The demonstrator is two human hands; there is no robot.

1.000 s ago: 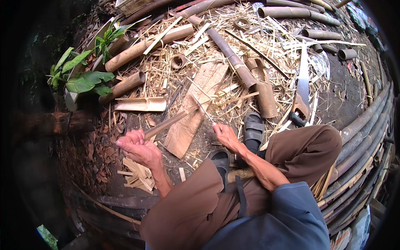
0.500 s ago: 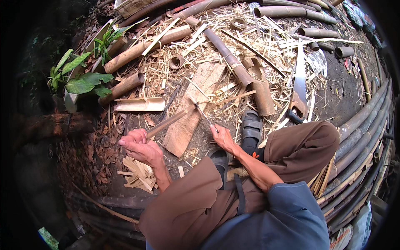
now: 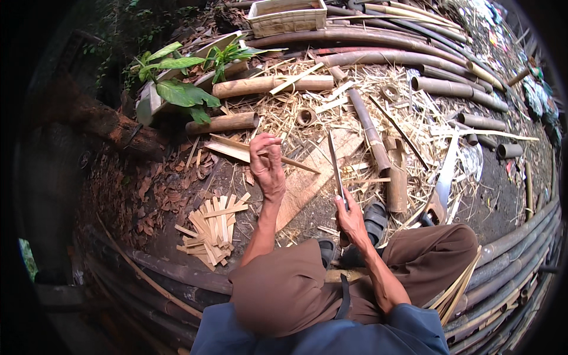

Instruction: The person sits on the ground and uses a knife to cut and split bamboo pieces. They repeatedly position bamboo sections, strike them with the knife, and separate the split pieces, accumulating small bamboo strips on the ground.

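My left hand (image 3: 269,168) is raised left of the wooden board with its fingers curled. A narrow bamboo strip (image 3: 302,165) runs through its grip, one end pointing over the board (image 3: 307,189). My fingers hide part of the strip. In my right hand (image 3: 350,219) is a knife (image 3: 335,160), closed in my fist around the handle, the long blade pointing up and away from me. Blade and strip are apart. A pile of short split bamboo pieces (image 3: 216,228) lies on the ground to the left of my left forearm.
A handsaw (image 3: 445,177) rests at the right near cut bamboo tubes (image 3: 397,183). Shavings (image 3: 278,127) cover the ground ahead. Long bamboo poles (image 3: 503,236) are stacked on the right. At the far side stand a pale crate (image 3: 287,22) and leafy plants (image 3: 183,92).
My left hand has turned upward, and the strip now slants down to the right. My right hand has drawn the knife back from the strip and raised its blade. The view has shifted.
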